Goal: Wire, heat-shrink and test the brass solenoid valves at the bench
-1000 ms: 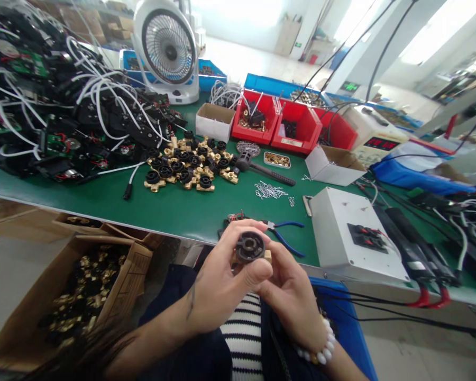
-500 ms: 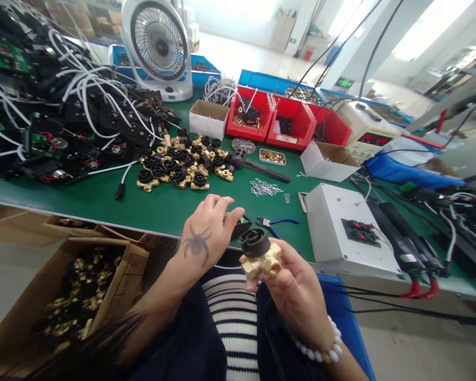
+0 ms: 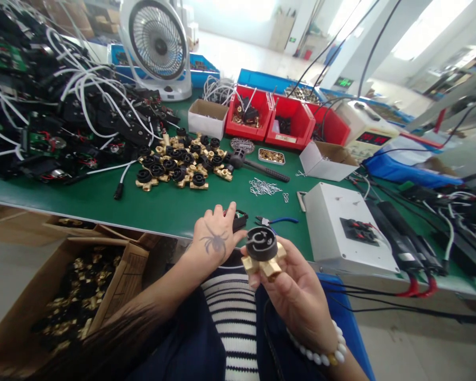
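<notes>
My right hand (image 3: 297, 286) grips a brass valve fitting (image 3: 264, 259) with a round black cap on top, held up in front of my lap. My left hand (image 3: 214, 238) is beside it, fingers stretched out over the table edge. Its thumb points at the black cap; I cannot tell whether it touches. Just past my left fingers lies a small black part with a bit of green board (image 3: 240, 219), partly covered by the hand. Blue-handled pliers (image 3: 280, 220) rest behind the fitting. A pile of similar brass fittings (image 3: 182, 161) sits farther back on the green table (image 3: 174, 211).
Loose metal clips (image 3: 264, 186) and a black rod-like tool (image 3: 257, 167) lie mid-table. Behind stand red bins (image 3: 289, 138) and a fan (image 3: 158, 47). A grey box (image 3: 337, 233) is at right, wired black assemblies (image 3: 91, 116) at left, a carton of fittings (image 3: 119, 280) below.
My left hand has shifted slightly right and down, its index finger now extended and its thumb close to the cap. The fitting has turned and tipped, showing more of the cap's top.
</notes>
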The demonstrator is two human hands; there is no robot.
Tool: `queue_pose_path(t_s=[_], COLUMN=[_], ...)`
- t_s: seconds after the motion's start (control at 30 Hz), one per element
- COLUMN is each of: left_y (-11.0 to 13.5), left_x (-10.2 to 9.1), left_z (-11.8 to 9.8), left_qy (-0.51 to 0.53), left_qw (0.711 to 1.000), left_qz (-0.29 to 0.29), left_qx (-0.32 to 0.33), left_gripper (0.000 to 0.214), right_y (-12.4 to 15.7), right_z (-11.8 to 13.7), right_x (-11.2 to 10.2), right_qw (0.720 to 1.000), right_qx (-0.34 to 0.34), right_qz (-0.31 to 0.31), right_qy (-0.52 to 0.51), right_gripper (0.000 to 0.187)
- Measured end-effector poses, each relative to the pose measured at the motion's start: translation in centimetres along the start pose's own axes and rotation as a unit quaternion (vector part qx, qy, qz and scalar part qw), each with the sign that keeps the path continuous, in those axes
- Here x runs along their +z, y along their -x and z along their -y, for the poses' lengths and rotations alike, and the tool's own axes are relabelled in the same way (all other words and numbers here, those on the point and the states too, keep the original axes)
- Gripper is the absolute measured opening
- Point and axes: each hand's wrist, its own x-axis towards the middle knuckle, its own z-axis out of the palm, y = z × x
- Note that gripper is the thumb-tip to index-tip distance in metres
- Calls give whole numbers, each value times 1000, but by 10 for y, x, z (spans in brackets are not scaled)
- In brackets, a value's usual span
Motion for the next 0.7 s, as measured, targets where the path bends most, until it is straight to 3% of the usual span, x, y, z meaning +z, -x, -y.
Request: queue_pose_path(t_s=[0.17,0.23,0.27,0.37,0.4,0.43,0.5,0.7], left_y=[-10,-11,-10,0,5,10,19,37], left_x=[4,2,-1,-11,-15,-19,-25,-27], left_z=[18,28,32,33,31,27,19,4], left_qy=[179,328,435,712,752,772,772,639], left_qw=[983,944,900,701,658,634,635,758], left_qz=[-47,-29,-10,42,47,45,24,-119], left_qx=[5,13,10,-4,-2,2,4,52], left_gripper=[46,48,49,48,46,45,48,48], right_y=[1,0,-1,-4,-4,-5,-6,-6], right_z=[-3,-4,-4,-5,-5,-5,-6,-8], right_x=[-3,-2,-2,0,0,1,1,1], right_qw=[999,1000,1000,998,997,997,997,998], right_qx=[-24,1,18,60,68,71,74,68], right_qz=[33,17,3,-29,-33,-34,-32,7], right_qy=[5,8,11,20,21,20,19,11], right_gripper=[34,33,34,35,36,36,37,35])
